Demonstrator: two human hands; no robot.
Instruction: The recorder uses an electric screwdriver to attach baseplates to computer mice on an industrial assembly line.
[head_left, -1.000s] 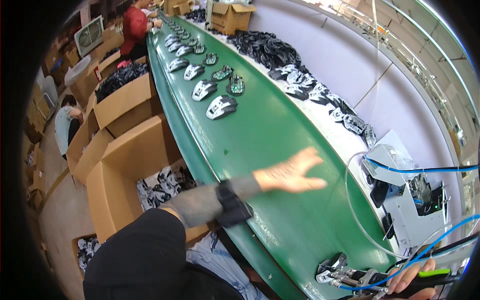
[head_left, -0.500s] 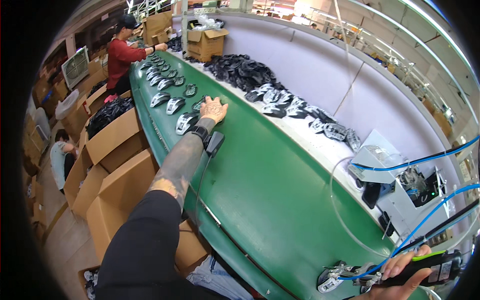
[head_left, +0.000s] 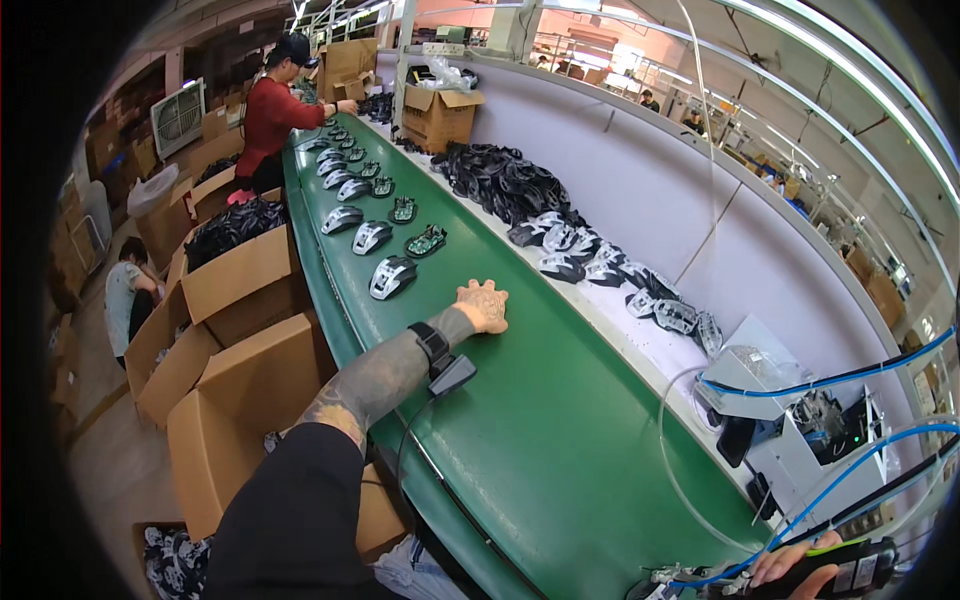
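My left hand (head_left: 483,306) is palm down over the green belt (head_left: 560,400), fingers spread; what lies under the palm is hidden. Just beyond it sit a grey-and-black mouse shell (head_left: 393,277) and a green circuit board (head_left: 427,241). More shells (head_left: 372,237) and boards (head_left: 403,210) run in two rows toward the far end. At the lower right, my right hand (head_left: 783,565) is wrapped round a black power screwdriver (head_left: 855,568) with a green strip and a blue hose. Its metal front end lies close to the belt, partly cut off by the picture's edge.
A white ledge beside the belt bears black parts (head_left: 505,180), more mouse shells (head_left: 600,262) and a metal machine (head_left: 800,420) with hoses. Open cardboard boxes (head_left: 250,370) stand along the left. A person in red (head_left: 270,120) works at the far end; another person (head_left: 130,295) is at left.
My left hand has drawn back from a circuit board, nearer along the belt, leaving that board in view. The view has shifted; my right hand and the screwdriver now appear lower.
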